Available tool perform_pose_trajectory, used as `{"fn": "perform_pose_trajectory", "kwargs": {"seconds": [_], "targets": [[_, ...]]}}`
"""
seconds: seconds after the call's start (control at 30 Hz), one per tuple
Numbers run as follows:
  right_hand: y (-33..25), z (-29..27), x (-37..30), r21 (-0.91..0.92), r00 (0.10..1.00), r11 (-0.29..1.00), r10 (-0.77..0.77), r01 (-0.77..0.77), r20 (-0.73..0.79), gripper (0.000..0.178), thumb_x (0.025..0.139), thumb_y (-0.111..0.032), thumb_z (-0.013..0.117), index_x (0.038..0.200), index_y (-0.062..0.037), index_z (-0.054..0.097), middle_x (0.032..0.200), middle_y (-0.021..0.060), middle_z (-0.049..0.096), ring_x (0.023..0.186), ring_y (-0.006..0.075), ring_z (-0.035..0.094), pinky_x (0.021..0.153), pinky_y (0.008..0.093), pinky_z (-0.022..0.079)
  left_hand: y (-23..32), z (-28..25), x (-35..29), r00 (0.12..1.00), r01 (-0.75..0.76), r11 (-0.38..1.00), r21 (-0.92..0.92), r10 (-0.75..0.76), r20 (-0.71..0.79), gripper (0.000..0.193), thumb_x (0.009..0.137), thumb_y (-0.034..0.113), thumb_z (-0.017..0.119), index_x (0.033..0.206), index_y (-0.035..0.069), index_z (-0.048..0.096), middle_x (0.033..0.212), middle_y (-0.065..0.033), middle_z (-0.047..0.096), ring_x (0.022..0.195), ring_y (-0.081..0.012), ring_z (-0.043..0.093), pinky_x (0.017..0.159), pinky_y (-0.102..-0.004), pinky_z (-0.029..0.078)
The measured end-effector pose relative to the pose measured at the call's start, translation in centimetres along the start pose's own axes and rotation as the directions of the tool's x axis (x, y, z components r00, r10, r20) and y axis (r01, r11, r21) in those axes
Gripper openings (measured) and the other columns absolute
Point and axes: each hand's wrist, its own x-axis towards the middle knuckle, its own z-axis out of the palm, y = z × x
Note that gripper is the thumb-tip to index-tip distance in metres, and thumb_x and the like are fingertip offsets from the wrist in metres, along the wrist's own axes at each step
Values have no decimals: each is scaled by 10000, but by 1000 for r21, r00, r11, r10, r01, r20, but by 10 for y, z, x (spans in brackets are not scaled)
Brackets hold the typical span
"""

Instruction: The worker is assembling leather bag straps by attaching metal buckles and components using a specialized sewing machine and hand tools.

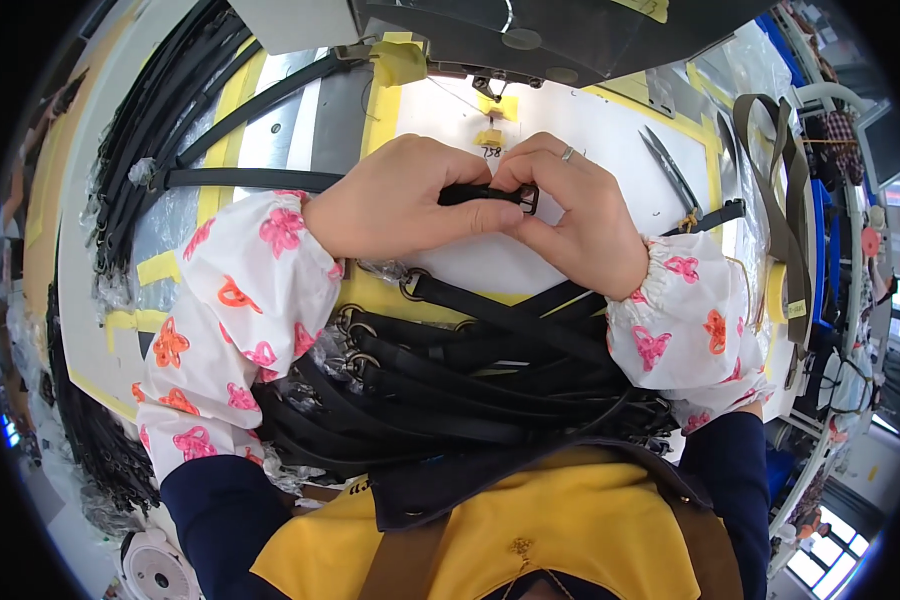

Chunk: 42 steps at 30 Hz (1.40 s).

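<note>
Above the white work surface, my two hands work on a black strap (255,179) that runs out to the left. My left hand (395,198) is closed around its folded end, thumb along the near side. At that end, a dark metal buckle (530,199) shows between the hands. My right hand (578,195), with a ring on one finger, pinches the strap beside the buckle; its fingertips partly hide the end. Just below the hands lies a heap of black straps (440,385) with metal rings (362,362).
A dark sewing machine head (570,40) overhangs the far side. Open-bladed scissors (673,172) lie to the right, near hanging brown straps (792,210). Many more black straps (140,130) are bundled at the left. Yellow tape (380,118) borders the white surface.
</note>
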Motion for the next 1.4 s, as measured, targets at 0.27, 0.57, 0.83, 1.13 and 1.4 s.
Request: {"fn": "perform_pose_trajectory", "kwargs": {"seconds": [0.27,0.57,0.83,1.13,1.4], "targets": [[-3,-5,-7,-22,970,977,211,-210,123,263,740,-108,715,917,-4,550,706,61,593,586,171,566,576,265,472,-1,13,-5,968,-120,966,227,165,-189,206,836,220,587,893,22,602,635,-130,581,574,-297,562,534,-341,435],[0,-19,2,233,848,847,376,-478,375,275,871,-277,579,757,-27,600,517,34,510,464,107,476,453,262,376,-5,-4,-1,997,32,985,-172,-19,73,243,890,228,504,1011,21,542,646,-81,550,575,-209,524,541,-304,410],[-10,-26,13,407,690,564,504,-718,519,288,884,-266,561,801,-3,643,541,2,514,449,51,403,421,207,326,2,-19,2,926,321,825,-466,-168,339,293,951,263,411,973,9,554,662,30,437,593,-49,368,534,-199,304],[-4,-3,5,56,869,870,483,-490,103,255,803,-250,609,720,-12,649,532,47,545,450,112,485,442,266,394,-4,4,9,984,46,973,225,-5,-178,154,806,194,573,832,43,594,653,-96,587,517,-213,541,517,-318,423],[18,-18,43,43,772,774,623,-632,122,273,796,-196,561,605,-4,594,513,43,539,437,112,481,427,272,394,-31,5,24,813,-86,912,400,297,-501,193,820,208,604,1005,152,598,718,-79,609,587,-255,586,525,-324,459]]}}
